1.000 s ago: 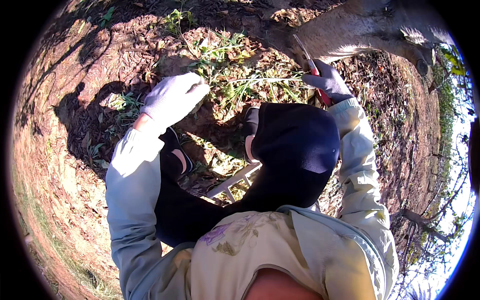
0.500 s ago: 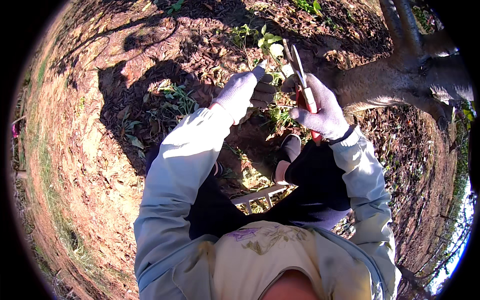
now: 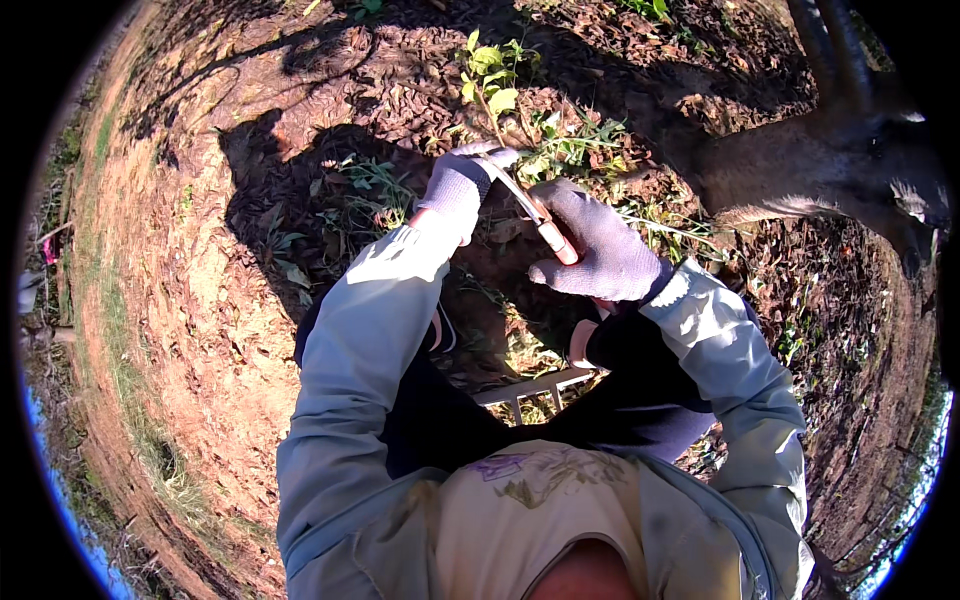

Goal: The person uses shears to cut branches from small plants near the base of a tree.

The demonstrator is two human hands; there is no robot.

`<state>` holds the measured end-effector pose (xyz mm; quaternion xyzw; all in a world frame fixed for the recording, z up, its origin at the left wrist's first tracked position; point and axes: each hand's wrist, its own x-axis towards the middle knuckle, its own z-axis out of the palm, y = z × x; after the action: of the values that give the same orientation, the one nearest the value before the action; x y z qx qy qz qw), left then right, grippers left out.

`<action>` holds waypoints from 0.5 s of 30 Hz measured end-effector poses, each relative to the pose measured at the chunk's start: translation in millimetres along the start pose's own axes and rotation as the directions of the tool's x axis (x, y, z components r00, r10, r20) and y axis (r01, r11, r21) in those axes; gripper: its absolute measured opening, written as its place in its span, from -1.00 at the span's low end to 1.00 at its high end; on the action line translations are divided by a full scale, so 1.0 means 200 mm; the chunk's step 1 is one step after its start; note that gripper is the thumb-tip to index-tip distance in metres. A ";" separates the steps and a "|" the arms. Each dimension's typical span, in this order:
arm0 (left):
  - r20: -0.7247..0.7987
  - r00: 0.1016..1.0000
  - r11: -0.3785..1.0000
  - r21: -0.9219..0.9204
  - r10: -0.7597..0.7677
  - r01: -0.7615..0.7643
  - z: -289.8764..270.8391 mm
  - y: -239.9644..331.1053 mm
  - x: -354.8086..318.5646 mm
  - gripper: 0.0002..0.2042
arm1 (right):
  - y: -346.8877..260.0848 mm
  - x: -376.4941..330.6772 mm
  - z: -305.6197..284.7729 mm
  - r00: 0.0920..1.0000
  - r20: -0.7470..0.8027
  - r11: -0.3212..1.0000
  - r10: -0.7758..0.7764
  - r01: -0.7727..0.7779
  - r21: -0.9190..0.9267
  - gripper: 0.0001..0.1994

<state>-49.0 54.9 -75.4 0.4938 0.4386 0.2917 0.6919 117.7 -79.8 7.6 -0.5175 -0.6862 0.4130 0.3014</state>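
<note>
My right hand, in a pale knitted glove, is closed round pruning shears with a red handle and metal blades. The blades slant up and left, their tips at the fingers of my left hand. That hand wears a matching glove and is closed at the base of a thin upright stem; its fingertips are partly hidden. Above them the stem bears light green leaves. Whether the blades touch the stem, I cannot tell. Cut or fallen green stalks lie just beyond my right hand.
A thick tree trunk with low branches stands at the right. Dry brown leaves and bare soil cover the ground. A small wilted green clump lies left of my left hand. Below my hands, a slatted metal or wooden frame shows between my legs.
The shears have swung from pointing up to slanting left toward my left hand. My right hand has come left and nearer. My left fingers have closed, and the leafy stem leans further left.
</note>
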 end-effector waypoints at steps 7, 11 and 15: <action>-0.156 0.987 0.996 0.060 -0.049 0.059 -0.02 0.10 0.04 -0.80 | 0.20 0.06 -0.07 0.941 -0.144 0.942 0.305 -0.277 0.188 -0.47; -0.093 0.995 0.990 0.138 0.043 -0.030 0.01 0.11 0.08 -0.87 | 0.29 0.05 -0.08 0.920 -0.032 0.906 0.390 -0.377 0.192 -0.43; -0.079 0.995 0.981 0.189 0.063 -0.047 0.02 0.10 0.11 -0.87 | 0.25 0.06 -0.08 0.920 0.070 0.914 0.386 -0.392 0.109 -0.47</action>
<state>-35.7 78.6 -62.3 0.5559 0.4790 0.2889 0.6149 151.6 -58.8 -28.9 -0.6147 -0.5502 0.5174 0.2276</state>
